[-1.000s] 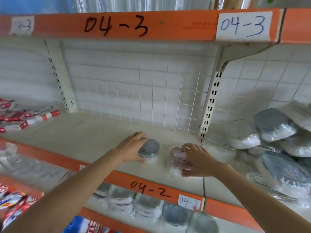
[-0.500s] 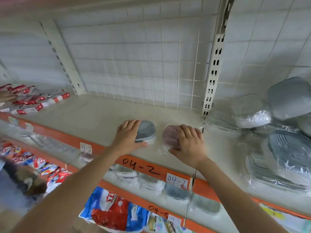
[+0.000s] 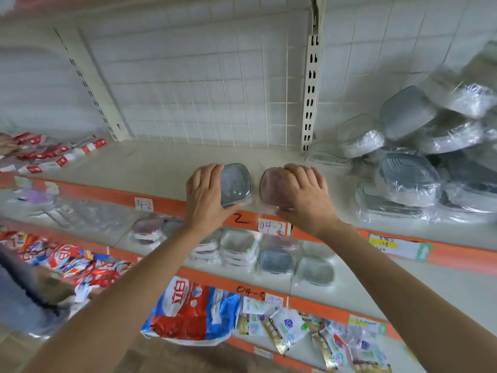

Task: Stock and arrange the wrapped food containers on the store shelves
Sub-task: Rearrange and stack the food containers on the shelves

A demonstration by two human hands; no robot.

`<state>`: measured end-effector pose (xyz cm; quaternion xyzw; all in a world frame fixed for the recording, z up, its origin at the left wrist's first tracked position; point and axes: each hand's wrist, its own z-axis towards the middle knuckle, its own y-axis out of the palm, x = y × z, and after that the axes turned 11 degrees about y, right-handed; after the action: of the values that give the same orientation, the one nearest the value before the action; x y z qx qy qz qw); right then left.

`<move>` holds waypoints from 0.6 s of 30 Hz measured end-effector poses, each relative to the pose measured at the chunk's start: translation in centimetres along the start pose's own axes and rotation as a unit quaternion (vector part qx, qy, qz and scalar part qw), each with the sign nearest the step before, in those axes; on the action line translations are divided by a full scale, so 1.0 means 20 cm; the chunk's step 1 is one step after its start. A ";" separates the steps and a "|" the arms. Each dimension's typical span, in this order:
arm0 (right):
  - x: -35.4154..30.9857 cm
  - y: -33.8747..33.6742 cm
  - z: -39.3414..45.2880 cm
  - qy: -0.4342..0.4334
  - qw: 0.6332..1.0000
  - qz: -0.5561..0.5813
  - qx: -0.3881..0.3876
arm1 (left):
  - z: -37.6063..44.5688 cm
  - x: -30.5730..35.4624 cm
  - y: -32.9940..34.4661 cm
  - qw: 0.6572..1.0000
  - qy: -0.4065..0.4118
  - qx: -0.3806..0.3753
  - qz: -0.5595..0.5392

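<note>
Two small wrapped food containers stand side by side at the front edge of the cream shelf (image 3: 150, 168), just above the orange price strip (image 3: 113, 193) marked 04-2. The grey-lidded container (image 3: 236, 183) is on the left and the pink-lidded container (image 3: 271, 185) on the right, close to each other but with a narrow gap between them. The left hand (image 3: 205, 196) grasps the grey one from its left side, fingers laid over the lid and the thumb low at the front edge. The right hand (image 3: 305, 197) grasps the pink one from its right side, fingers spread over the lid. Both forearms reach up from below, palms turned down and a little inward. To the right on the same shelf lies a pile of larger wrapped grey containers (image 3: 408, 179). The lower shelf holds more small wrapped containers (image 3: 274, 261)
</note>
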<state>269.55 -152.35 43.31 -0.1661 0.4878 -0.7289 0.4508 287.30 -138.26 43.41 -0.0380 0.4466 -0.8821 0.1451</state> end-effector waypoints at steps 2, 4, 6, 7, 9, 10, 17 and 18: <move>-0.04 -0.04 -0.14 -0.001 1.000 -0.006 -0.015 | -0.15 0.05 -0.06 1.000 0.004 0.002 -0.021; -0.09 -0.08 -0.30 0.000 0.999 -0.023 -0.046 | -0.34 0.11 -0.09 0.999 0.013 -0.006 -0.039; -0.14 -0.09 -0.48 0.001 0.995 -0.048 -0.086 | -0.52 0.16 -0.11 0.998 0.019 -0.030 -0.058; -0.15 -0.09 -0.57 0.000 0.992 -0.065 -0.109 | -0.61 0.19 -0.11 0.996 0.025 -0.046 -0.067; -0.15 -0.08 -0.72 -0.002 0.984 -0.094 -0.154 | -0.73 0.25 -0.10 0.992 0.043 -0.090 -0.079; -0.13 -0.06 -0.78 0.001 0.980 -0.101 -0.174 | -0.76 0.27 -0.08 0.988 0.053 -0.116 -0.082; 0.05 0.13 -0.98 0.080 0.962 -0.103 -0.241 | -0.81 0.35 0.14 0.960 0.096 -0.239 -0.108; 0.09 0.19 -0.98 0.091 0.961 -0.102 -0.240 | -0.80 0.36 0.20 0.956 0.098 -0.251 -0.114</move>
<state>257.03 -143.24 30.50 -0.2510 0.6680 -0.6445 0.2745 278.26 -130.22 30.16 -0.0374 0.6585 -0.7515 -0.0147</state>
